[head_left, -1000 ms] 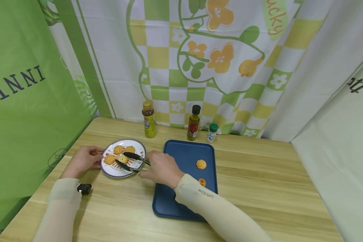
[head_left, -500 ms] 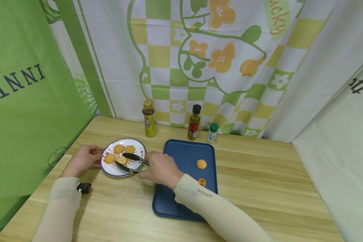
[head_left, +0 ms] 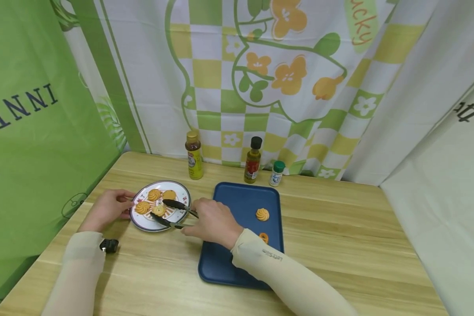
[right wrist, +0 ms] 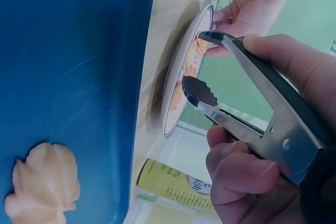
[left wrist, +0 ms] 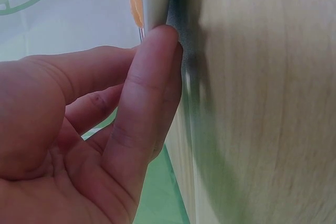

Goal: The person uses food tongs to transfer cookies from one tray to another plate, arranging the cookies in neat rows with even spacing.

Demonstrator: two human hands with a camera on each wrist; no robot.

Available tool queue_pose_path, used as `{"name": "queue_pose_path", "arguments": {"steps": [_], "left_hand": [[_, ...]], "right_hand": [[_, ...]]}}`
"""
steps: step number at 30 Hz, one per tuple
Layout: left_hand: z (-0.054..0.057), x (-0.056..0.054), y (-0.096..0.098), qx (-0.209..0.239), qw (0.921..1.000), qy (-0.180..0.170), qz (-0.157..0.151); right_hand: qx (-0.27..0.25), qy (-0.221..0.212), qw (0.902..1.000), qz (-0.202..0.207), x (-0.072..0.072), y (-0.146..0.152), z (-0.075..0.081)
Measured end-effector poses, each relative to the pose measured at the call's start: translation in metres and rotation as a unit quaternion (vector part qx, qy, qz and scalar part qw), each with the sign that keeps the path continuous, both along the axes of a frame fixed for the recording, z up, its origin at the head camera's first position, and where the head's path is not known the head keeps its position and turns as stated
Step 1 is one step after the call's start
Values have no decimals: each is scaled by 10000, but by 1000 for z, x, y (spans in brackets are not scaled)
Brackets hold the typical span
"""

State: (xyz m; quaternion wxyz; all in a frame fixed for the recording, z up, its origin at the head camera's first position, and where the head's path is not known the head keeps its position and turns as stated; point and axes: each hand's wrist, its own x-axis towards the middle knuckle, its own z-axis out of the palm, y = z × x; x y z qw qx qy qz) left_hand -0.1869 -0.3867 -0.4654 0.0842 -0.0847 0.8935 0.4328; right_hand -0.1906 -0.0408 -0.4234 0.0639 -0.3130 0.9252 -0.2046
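Cookies just past right hand
fingers curled round gaping tongs; left hand pinches plate, could skid if tongs bump it

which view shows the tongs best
The right wrist view: it shows the tongs largest, with their two arms spread and the joint between them visible. The head view shows them smaller, tips over the plate, the rear end hidden by the right hand. The left wrist view doesn't show them.

Bright light leaves a pale sheen on the table; the left-wrist view seems soft.
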Motion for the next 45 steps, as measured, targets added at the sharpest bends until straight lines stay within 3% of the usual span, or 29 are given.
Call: {"name": "queue_pose_path", "arguments": {"steps": [17,26,40,45], "left_hand": [[1,0,1,-117,9999,-51,-9],[3,1,2,-78,9999,-81,19],[2,1,2,-91,9999,-76,50],[2,1,2,-134,9999,-69,50]], "right_hand": [[-117,-50,9998,-139,11,25,3],[-318,-35,9994,-152,20,52,6],[-425,-206,9963,-714,30,95,9],[-452,-9,9955,-836,32,110,7]]}}
